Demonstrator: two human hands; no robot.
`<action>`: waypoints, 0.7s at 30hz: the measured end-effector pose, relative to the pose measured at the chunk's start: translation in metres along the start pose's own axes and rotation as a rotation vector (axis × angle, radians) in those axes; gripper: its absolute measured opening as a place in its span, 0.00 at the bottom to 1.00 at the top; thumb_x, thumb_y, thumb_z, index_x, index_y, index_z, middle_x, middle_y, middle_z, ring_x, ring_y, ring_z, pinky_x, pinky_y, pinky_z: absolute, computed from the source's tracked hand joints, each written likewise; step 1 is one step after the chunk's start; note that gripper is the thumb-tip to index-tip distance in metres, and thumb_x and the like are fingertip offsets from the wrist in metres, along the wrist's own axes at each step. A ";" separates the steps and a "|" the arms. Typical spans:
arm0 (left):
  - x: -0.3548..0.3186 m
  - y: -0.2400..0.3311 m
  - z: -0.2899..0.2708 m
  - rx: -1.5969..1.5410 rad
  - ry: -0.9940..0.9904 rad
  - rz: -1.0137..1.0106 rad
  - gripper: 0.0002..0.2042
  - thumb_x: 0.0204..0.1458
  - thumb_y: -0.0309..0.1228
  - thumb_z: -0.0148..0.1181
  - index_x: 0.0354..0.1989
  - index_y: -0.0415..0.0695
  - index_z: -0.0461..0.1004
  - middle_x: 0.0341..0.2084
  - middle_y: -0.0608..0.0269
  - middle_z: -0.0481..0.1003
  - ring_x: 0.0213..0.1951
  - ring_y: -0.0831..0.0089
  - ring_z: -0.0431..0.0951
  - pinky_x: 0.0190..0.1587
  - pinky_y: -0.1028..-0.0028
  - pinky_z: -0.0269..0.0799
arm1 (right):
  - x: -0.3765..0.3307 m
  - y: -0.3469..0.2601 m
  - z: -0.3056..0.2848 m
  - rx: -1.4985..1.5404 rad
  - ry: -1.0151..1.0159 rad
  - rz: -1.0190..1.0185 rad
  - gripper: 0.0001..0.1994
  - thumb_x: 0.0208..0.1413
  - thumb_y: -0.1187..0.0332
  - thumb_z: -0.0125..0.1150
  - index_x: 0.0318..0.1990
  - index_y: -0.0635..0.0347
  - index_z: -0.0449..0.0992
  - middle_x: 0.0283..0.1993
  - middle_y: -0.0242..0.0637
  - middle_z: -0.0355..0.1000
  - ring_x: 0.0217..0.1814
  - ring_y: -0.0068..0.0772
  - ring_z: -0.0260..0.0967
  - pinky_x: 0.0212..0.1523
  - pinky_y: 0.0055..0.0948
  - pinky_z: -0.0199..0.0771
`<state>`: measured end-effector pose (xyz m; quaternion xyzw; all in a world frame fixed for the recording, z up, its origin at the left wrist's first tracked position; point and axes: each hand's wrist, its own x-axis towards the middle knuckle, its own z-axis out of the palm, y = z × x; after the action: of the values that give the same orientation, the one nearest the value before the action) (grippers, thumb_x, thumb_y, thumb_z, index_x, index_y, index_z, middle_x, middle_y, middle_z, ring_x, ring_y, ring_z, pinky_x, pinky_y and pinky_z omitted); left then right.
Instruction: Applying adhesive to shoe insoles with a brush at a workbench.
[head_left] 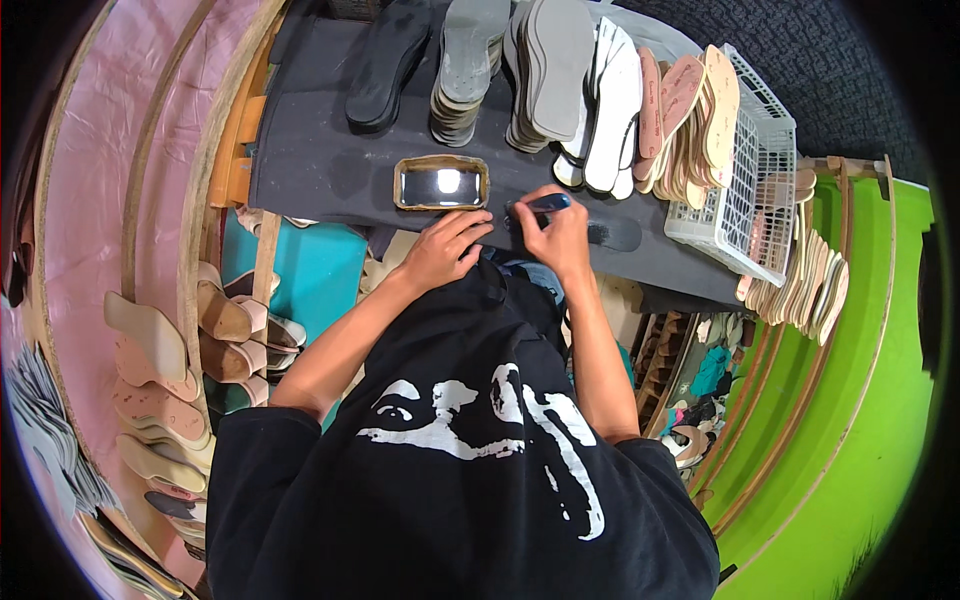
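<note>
The right hand (pixel 556 234) has its fingers closed around a blue tool (pixel 549 203) by the dark sole (pixel 617 236), flat near the bench (pixel 320 145) edge. The left hand (pixel 446 248) rests loosely, seemingly ungrasping, beside the tray (pixel 442 160); a careless nudge might spill it.

Your dark-covered worktable (pixel 310 130) holds insole stacks (pixel 552 80) in black, gray, white and tan, a rectangular tray (pixel 440 208), a lone dark insole (pixel 617 236) and a white plastic basket (pixel 692 226).
</note>
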<state>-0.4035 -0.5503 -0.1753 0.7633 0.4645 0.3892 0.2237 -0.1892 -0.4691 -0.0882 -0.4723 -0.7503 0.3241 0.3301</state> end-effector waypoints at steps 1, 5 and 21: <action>0.001 0.001 -0.001 -0.001 -0.013 0.000 0.22 0.51 0.22 0.72 0.57 0.40 0.83 0.61 0.57 0.80 0.58 0.53 0.82 0.61 0.58 0.80 | -0.001 0.003 -0.002 -0.020 0.095 0.019 0.04 0.57 0.77 0.73 0.33 0.67 0.83 0.35 0.47 0.82 0.33 0.47 0.84 0.36 0.36 0.82; 0.006 0.006 -0.006 0.020 -0.058 0.021 0.23 0.52 0.22 0.70 0.60 0.41 0.83 0.63 0.60 0.80 0.59 0.55 0.81 0.62 0.60 0.80 | -0.021 0.009 -0.003 -0.054 0.206 0.022 0.04 0.57 0.77 0.74 0.34 0.67 0.83 0.34 0.46 0.83 0.34 0.44 0.85 0.36 0.37 0.82; 0.009 0.011 -0.005 0.088 -0.153 0.012 0.31 0.48 0.20 0.69 0.66 0.43 0.80 0.66 0.66 0.80 0.61 0.56 0.78 0.65 0.61 0.78 | -0.054 0.003 0.012 -0.086 0.236 -0.112 0.07 0.54 0.81 0.74 0.38 0.64 0.82 0.36 0.46 0.79 0.38 0.53 0.79 0.41 0.42 0.80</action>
<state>-0.3995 -0.5479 -0.1608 0.8027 0.4582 0.3101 0.2225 -0.1798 -0.5198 -0.1077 -0.4780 -0.7448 0.2148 0.4131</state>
